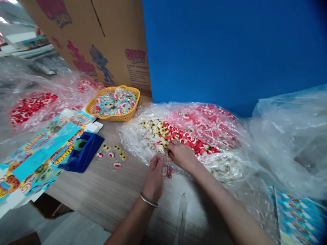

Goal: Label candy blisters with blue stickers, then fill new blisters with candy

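My left hand [155, 172], a metal bangle at its wrist, is closed on a small clear plastic blister tray [165, 166]. Just beyond it, my right hand [181, 156] dips into an open bag of gummy candies [176, 133], fingertips pinched together at the near edge of the pile. Whatever those fingers hold is hidden. Red-and-white lip pieces and white-and-yellow eye pieces mix in the bag. On the table to the left lie several filled blister trays [117, 164], each with a red piece and yellow eyes.
A yellow basket [112, 117] of wrapped candies stands at the back left. Nearer are a blue tape dispenser [88, 153] and printed cardboard sheets [43, 149]. A cardboard box [114, 30] and blue panel [230, 51] rise behind. Plastic bags [293, 136] lie at right.
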`<action>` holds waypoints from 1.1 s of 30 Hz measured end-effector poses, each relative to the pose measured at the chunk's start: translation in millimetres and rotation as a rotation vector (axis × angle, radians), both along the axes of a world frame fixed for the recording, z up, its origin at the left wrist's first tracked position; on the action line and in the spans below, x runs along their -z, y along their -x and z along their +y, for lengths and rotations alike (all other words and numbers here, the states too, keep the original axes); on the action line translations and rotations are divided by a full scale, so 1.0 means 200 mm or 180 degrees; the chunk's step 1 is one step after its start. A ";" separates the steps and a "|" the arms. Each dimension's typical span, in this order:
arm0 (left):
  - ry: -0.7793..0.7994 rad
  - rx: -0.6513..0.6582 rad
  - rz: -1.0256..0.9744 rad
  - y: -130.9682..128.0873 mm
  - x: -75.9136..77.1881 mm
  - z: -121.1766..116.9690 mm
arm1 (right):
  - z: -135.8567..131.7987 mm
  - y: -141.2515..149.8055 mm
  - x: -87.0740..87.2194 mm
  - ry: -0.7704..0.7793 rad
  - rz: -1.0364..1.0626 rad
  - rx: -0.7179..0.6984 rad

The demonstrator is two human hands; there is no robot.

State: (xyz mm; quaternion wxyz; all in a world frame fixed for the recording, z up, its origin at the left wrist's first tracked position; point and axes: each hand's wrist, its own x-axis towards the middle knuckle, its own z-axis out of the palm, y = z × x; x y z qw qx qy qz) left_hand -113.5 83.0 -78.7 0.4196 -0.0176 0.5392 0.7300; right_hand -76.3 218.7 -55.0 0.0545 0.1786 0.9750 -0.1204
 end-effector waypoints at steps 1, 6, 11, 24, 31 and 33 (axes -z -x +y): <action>-0.0032 -0.0021 -0.0029 0.00 0.00 0.00 | 0.00 -0.01 0.00 0.0013 0.0042 0.0083; -0.0150 -0.0016 -0.0130 0.01 0.02 -0.01 | 0.00 -0.11 -0.03 0.0363 0.0520 0.0481; -0.0048 0.0028 0.0022 0.00 0.03 0.00 | -0.02 -0.13 -0.03 0.0480 0.0447 0.0398; -0.0094 -0.0027 -0.0172 0.00 0.02 0.00 | -0.01 -0.16 -0.09 0.1150 0.0764 0.0291; -0.0136 -0.0032 -0.0010 -0.03 0.05 -0.02 | -0.19 -0.19 -0.04 0.1438 0.0819 0.0418; -0.0110 -0.0028 0.0098 -0.04 0.06 -0.03 | -0.21 -0.18 0.00 0.1385 0.0933 0.0689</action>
